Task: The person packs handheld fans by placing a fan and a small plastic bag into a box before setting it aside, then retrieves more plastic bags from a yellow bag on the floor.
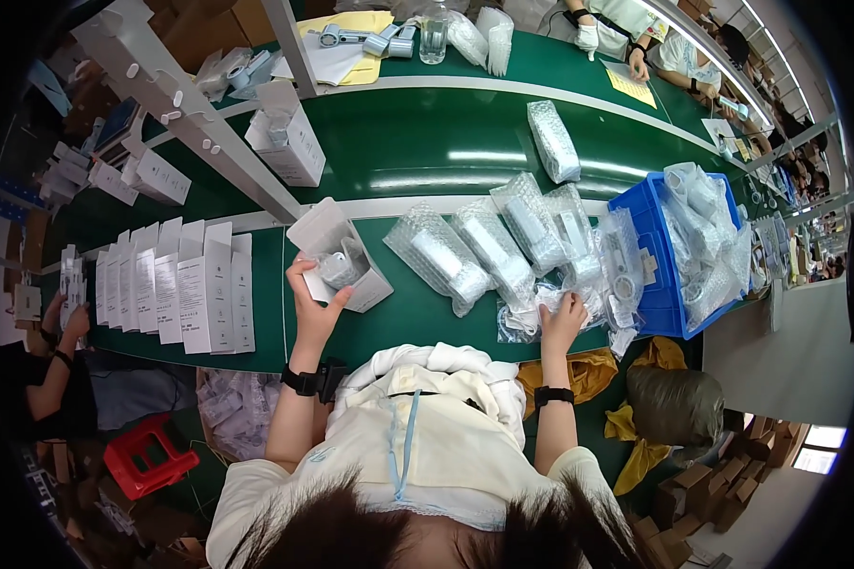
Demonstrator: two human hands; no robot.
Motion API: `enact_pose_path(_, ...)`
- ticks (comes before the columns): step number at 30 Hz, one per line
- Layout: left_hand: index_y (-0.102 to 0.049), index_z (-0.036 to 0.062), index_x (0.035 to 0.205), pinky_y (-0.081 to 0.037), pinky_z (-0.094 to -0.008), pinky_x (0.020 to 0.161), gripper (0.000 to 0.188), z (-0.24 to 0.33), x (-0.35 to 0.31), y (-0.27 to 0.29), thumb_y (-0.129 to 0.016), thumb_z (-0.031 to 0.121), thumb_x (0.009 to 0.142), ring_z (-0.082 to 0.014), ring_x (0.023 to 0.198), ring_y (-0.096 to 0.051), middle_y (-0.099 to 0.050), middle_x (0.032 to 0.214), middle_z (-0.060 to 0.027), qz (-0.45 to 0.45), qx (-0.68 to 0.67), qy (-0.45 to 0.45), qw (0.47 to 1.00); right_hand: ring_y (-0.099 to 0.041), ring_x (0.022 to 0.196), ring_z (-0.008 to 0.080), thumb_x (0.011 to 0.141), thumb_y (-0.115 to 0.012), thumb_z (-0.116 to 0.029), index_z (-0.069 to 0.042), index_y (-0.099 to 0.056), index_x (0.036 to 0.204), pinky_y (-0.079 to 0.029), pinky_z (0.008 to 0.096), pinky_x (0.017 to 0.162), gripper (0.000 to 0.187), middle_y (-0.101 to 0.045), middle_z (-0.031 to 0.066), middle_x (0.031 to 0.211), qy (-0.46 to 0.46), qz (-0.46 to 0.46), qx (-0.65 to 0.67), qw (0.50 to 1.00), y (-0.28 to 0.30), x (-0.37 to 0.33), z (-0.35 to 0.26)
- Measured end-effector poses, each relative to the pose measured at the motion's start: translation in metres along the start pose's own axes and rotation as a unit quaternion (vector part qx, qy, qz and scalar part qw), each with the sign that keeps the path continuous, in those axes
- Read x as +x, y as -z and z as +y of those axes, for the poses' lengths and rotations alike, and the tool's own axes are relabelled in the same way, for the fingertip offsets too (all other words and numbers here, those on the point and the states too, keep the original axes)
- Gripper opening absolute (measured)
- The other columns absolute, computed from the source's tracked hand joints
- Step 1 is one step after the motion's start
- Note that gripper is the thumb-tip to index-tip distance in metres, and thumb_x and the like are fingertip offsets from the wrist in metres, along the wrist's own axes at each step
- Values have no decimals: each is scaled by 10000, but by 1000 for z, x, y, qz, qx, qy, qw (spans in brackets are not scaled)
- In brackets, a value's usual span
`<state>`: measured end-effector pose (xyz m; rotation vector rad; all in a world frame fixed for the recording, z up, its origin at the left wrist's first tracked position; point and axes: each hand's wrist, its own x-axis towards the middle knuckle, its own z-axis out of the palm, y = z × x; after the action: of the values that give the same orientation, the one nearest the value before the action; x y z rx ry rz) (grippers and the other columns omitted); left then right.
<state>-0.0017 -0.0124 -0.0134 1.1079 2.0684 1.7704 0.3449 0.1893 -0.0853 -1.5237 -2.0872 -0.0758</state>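
Observation:
My left hand (315,302) grips the near left side of an open white carton (375,292), its thumb over the rim and its flap standing up. A bubble-wrapped item (336,270) sits inside the carton. My right hand (564,319) is at a pile of small white packets (593,305), its fingers pinched on a packet whose edges are partly hidden. Between the hands, and a little farther off, several bubble-wrapped white devices (438,254) lie slanted side by side on the green table (399,337).
A blue bin (676,284) full of bubble-wrapped items stands at the right. White cartons (204,294) line up at the left. Beyond the rail (427,204), an open carton (289,142) and a wrapped device (552,142) rest on a green belt. A red stool (149,457) is below left.

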Motion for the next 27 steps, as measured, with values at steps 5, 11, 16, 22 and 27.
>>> enact_pose_path(5,-452,53,1005,-386,-343,853,470,50,10,-1,-732,82,630,-299,1008,-467,-413,1143,-171,5,116,-39,992,-475,930,317,715,-627,-46,9,-554,969,-394,377,812,270,-524,127,991,-35,-69,32,996,8,5,18)
enact_pose_path(11,-570,4,765,-426,-288,671,200,66,10,1,-703,27,618,-259,783,-534,-530,952,-145,1,209,-13,978,-533,874,260,750,-584,-1,13,-543,944,-441,318,742,199,-528,125,967,-89,-27,121,988,86,54,-40)
enact_pose_path(16,-571,-23,714,-394,-269,535,165,67,23,7,-699,21,619,-191,597,-509,-567,770,-102,-13,177,23,984,-538,842,120,739,-569,79,-18,-540,951,-452,226,684,235,-541,90,998,-55,-57,620,780,125,92,-153)
enact_pose_path(22,-577,-34,699,-348,-247,469,148,66,31,9,-693,28,632,-116,497,-437,-565,645,-73,9,128,63,990,-571,790,237,644,-647,14,-42,-602,846,-469,327,718,214,-593,72,891,484,-244,465,700,81,79,-260)
enact_pose_path(27,-585,-29,706,-345,-234,470,128,64,31,10,-684,35,655,-91,517,-444,-574,656,-59,13,99,86,991,-534,905,218,679,-659,-128,-79,-612,850,-398,396,872,183,-596,40,864,622,-280,320,657,65,78,-279)
